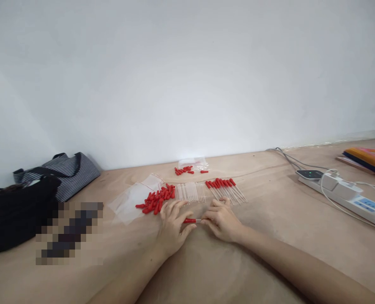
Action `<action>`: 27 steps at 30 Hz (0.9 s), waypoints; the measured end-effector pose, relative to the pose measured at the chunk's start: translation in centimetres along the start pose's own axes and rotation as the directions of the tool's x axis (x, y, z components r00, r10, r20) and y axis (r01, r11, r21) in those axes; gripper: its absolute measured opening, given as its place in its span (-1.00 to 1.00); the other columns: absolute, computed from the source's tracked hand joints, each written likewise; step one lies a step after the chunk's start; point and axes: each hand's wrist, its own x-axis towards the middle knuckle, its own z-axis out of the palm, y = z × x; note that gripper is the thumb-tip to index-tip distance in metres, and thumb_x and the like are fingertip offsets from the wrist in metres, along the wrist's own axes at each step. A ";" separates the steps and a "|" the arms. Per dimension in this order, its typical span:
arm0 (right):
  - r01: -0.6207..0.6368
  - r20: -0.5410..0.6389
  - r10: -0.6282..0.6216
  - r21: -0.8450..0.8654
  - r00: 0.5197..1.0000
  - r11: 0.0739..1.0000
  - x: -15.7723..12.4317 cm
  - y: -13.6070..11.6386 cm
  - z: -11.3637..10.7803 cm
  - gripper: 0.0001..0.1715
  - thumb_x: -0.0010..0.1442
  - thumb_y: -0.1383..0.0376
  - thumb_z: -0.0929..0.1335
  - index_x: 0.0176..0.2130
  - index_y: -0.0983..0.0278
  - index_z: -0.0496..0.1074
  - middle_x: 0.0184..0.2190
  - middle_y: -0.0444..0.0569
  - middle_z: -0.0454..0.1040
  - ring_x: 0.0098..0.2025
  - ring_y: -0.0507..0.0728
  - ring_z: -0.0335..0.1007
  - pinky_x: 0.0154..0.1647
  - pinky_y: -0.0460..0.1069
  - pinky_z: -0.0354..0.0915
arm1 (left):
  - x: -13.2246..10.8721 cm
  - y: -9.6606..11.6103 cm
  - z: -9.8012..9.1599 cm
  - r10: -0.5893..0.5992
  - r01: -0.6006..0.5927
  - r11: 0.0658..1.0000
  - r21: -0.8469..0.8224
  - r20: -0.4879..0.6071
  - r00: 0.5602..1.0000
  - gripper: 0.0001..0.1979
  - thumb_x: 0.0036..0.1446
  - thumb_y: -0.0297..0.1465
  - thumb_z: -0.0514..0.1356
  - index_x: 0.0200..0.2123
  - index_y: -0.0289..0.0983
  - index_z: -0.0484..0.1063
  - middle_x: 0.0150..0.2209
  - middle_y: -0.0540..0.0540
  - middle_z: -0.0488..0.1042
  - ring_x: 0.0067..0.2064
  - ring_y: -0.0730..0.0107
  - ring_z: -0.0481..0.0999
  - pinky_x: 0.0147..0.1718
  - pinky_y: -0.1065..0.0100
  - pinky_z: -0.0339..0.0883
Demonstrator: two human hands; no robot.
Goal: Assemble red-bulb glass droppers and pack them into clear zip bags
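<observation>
Two hands meet in the middle of my view, resting on the wooden table (pixel 269 257). My left hand (pixel 171 230) pinches a red cap (pixel 190 220) between thumb and fingers. My right hand (pixel 223 220) is closed on the end of a thin clear tube (pixel 198 220). Cap and tube lie in one line and touch between the two hands, just above the tabletop.

Just beyond my left fingers I see a loose pile of red caps (pixel 157 200), partly lying on flat clear bags (pixel 132 200). To its right comes a row of bare tubes (pixel 190 192), then a row of capped tubes (pixel 225 188) near my right hand. Farther back, close to the wall, another small bag (pixel 193 162) has a few caps beside it.

At the far left sit a striped bag (pixel 68 173) and a black bag (pixel 12 217). At the right lies a power strip (pixel 352 196) with its cables.
</observation>
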 end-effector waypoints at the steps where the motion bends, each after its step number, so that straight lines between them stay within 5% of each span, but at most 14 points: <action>1: -0.041 -0.042 0.040 -0.023 0.998 0.999 0.1 0.5 -0.2 -0.78 0.15 0.29 0.23 -0.45 0.23 0.41 -0.51 -0.11 0.46 -0.30 0.08 0.20 -0.15 0.09 -0.17 | 0.0 -0.4 0.0 -0.023 0.023 0.999 0.041 0.006 1.000 -0.66 0.01 -0.16 0.14 -0.15 -0.16 0.39 -0.01 -0.17 0.33 0.03 0.07 0.20 0.02 -0.01 -0.14; 4: -0.336 -0.233 0.311 -0.073 0.921 0.939 0.3 2.9 -1.2 -0.71 0.16 0.25 0.19 -0.44 0.22 0.43 -0.44 -0.07 0.48 -0.26 0.12 0.22 -0.15 0.10 -0.17 | -0.1 -2.0 -0.1 -0.125 0.128 0.978 0.162 -0.028 0.992 -0.44 -0.03 -0.13 0.14 0.04 -0.22 0.24 0.03 -0.26 0.28 0.05 0.00 0.17 0.00 -0.05 -0.13; 6: -0.607 -0.334 0.553 -0.075 0.763 0.791 0.4 5.1 -1.9 -0.65 0.16 0.22 0.16 -0.45 0.23 0.45 -0.45 -0.03 0.48 -0.28 0.14 0.23 -0.16 0.11 -0.17 | -0.1 -3.0 -0.2 -0.210 0.217 0.948 0.233 -0.053 0.976 -0.51 -0.01 -0.21 0.14 0.02 -0.20 0.26 0.02 -0.25 0.29 0.05 0.00 0.17 -0.01 -0.05 -0.11; 8: -0.752 -0.336 0.691 -0.092 0.640 0.652 0.3 7.0 -2.4 -0.65 0.14 0.21 0.16 -0.42 0.24 0.46 -0.46 -0.01 0.48 -0.26 0.18 0.24 -0.17 0.12 -0.16 | -0.1 -3.8 -0.3 -0.294 0.299 0.909 0.290 -0.062 0.954 -0.57 -0.02 -0.28 0.13 -0.02 -0.19 0.30 0.01 -0.24 0.30 0.05 0.00 0.18 -0.03 -0.05 -0.09; 10: -0.805 -0.294 0.753 -0.128 0.588 0.579 0.2 8.3 -2.6 -0.66 0.11 0.21 0.17 -0.37 0.24 0.47 -0.45 0.02 0.48 -0.23 0.20 0.25 -0.16 0.12 -0.16 | 0.0 -4.2 -0.3 -0.360 0.358 0.875 0.326 -0.055 0.931 -0.60 -0.02 -0.30 0.12 -0.05 -0.20 0.33 0.00 -0.25 0.30 0.05 0.00 0.17 -0.04 -0.06 -0.08; 21: -0.809 -0.200 0.785 -0.194 0.586 0.554 0.2 8.5 -2.1 -0.70 0.08 0.27 0.19 -0.32 0.24 0.47 -0.43 0.04 0.48 -0.19 0.21 0.27 -0.16 0.10 -0.13 | 0.0 -4.1 -0.1 -0.411 0.390 0.841 0.375 -0.026 0.911 -0.63 -0.01 -0.29 0.11 -0.09 -0.23 0.36 0.00 -0.25 0.29 0.05 0.03 0.16 -0.02 -0.03 -0.05; 24: -0.788 -0.232 0.753 -0.193 0.616 0.585 0.3 8.1 -2.0 -0.71 0.09 0.27 0.18 -0.33 0.25 0.46 -0.37 0.04 0.48 -0.19 0.20 0.26 -0.18 0.09 -0.12 | 0.1 -4.4 -0.1 -0.419 0.400 0.834 0.380 -0.034 0.907 -0.67 0.01 -0.28 0.11 -0.11 -0.20 0.37 0.00 -0.23 0.29 0.05 0.04 0.16 -0.04 -0.05 -0.05; 27: -0.718 -0.253 0.673 -0.180 0.695 0.673 0.9 6.9 -1.3 -0.72 0.10 0.26 0.19 -0.34 0.23 0.45 -0.33 0.01 0.47 -0.20 0.18 0.25 -0.18 0.09 -0.11 | 1.0 -4.8 0.2 -0.406 0.400 0.834 0.381 -0.068 0.911 -0.74 0.03 -0.28 0.10 -0.19 -0.17 0.41 -0.02 -0.22 0.30 0.03 0.04 0.17 -0.06 -0.08 -0.04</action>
